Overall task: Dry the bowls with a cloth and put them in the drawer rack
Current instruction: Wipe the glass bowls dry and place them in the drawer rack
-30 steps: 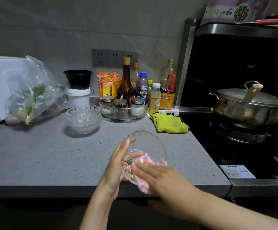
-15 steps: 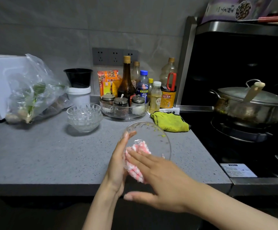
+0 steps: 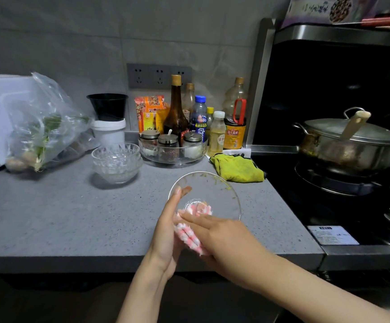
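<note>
A clear glass bowl is held tilted above the grey counter's front edge, its opening facing away from me. My left hand grips its left rim, thumb on the edge. My right hand presses a pink-and-white striped cloth against the bowl's base and lower side. Part of the cloth shows through the glass. A stack of cut-glass bowls stands further back on the counter. No drawer rack is in view.
A yellow-green cloth lies by the stove. A round tray of spice jars and bottles line the wall. A plastic bag of vegetables sits left. A lidded steel pot is on the black stove at right.
The bowl has tipped more upright and risen a little. My right hand with the cloth has slid from inside the lower rim to the bowl's underside.
</note>
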`<state>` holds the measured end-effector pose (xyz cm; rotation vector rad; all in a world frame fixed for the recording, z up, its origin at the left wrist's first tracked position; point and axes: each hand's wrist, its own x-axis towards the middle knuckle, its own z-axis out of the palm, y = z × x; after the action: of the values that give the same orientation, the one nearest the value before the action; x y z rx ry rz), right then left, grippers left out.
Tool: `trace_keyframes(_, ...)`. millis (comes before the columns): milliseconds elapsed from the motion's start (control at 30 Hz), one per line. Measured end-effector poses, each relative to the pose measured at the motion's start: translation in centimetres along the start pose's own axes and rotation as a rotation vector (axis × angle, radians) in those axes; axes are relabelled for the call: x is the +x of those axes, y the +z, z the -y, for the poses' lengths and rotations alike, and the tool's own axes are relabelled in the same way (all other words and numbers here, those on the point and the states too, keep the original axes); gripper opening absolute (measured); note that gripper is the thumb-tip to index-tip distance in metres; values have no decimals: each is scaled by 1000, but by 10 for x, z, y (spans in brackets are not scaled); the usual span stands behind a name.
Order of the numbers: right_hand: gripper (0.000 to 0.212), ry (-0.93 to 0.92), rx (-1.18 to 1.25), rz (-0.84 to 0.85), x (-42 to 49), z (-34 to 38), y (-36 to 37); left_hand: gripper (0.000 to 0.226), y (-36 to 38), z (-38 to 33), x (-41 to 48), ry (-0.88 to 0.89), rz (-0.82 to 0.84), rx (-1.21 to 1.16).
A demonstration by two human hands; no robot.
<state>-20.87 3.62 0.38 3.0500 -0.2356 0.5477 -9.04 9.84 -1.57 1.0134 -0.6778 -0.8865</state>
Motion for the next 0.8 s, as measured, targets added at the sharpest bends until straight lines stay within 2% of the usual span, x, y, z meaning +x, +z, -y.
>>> trace_keyframes(67, 30, -5, 53, -4, 0, 4, -4, 59, -3, 1, -1, -19, 16, 34)
trace_keyframes(133, 4, -14, 139, -51, -1, -1, -12, 60, -5, 1, -3, -22, 55, 111)
trace_keyframes(200, 14, 63, 314, -38, -3, -10, -20, 65, -9, -1, -3, 0, 78, 191)
trace_keyframes(267, 25, 197, 675, 21, -6, -14, -31, 71, -12, -5, -4, 21, 109, 232)
trace_keyframes(367, 29, 336, 971, 4, -7, -16, -45, 74, -13, -12, -3, 64, 133, 251)
trace_keyframes(467, 41, 394, 1114, -22, -8, -17, -55, 71, -14, -21, -3, 78, 117, 241)
trace_keyframes(567, 38, 475, 1297, -54, -6, -17, -62, 85, -19, -26, -2, 74, 138, 254)
trace_keyframes(700, 85, 555, 1505, -93, -2, -23, -54, 103, -21, -26, 2, 69, 159, 188)
trace_keyframes(767, 90, 572, 1516, -119, 0, -22, -54, 102, -19, -22, 3, 39, 171, 78)
trace_keyframes(800, 83, 584, 1480, -141, 1, -20, -56, 98, -17, -21, 3, 18, 172, -11)
